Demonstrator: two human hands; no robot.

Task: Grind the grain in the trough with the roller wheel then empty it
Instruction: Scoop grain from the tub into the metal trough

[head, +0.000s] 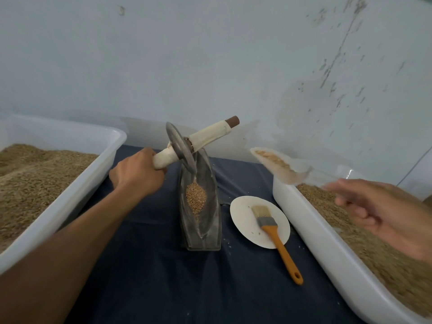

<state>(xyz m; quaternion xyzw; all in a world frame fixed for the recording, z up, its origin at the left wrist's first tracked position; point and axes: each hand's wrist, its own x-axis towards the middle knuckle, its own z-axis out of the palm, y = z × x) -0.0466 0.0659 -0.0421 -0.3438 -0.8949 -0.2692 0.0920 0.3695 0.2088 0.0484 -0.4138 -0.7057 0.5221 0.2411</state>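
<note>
A narrow metal trough [210, 220] stands in the middle of the dark cloth, with a small heap of grain [196, 198] in its hollow. The roller wheel [181, 148] sits tilted at the trough's far end, its cloth-wrapped axle [208, 134] sticking out to both sides. My left hand [138, 175] grips the axle's left end. My right hand [383, 211] holds the handle of a clear plastic scoop [280, 166] above the right tub. The scoop carries a little grain. This hand is blurred.
A white tub [88, 169] full of grain lies at the left and another white tub [327, 251] full of grain at the right. A white plate [243, 220] with an orange-handled brush [278, 239] across it lies right of the trough. A wall stands close behind.
</note>
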